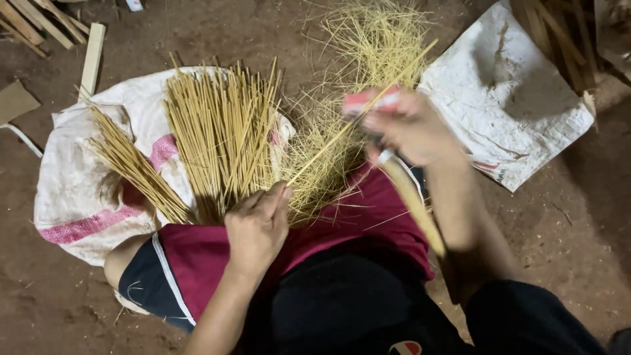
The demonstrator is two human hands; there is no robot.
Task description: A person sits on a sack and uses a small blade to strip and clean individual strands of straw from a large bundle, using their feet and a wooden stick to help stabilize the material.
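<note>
I am looking down at a dirt floor [559, 217] where a person is sitting with a maroon cloth [355, 220] lying over the lap. A white sack [72, 177] with pink stripes is lying to the left, carrying a fanned bundle of finished bamboo sticks [220, 131] and a smaller bundle [135, 167] beside it. A second white sack [506, 92] is lying to the right, and a heap of fine pale shavings [368, 46] is lying between the two. The left hand [257, 227] is pinching the near end of a single thin bamboo stick [358, 112], which is slanting up and away over the lap to the right hand. The right hand [411, 128] is gripping a knife with a long pale wooden handle [414, 200], blurred as it is working, its blade hidden against the stick. I judge the main risk to be the blade slipping along the thin stick toward the pinching fingers, or the stick snapping under too much pressure.
</note>
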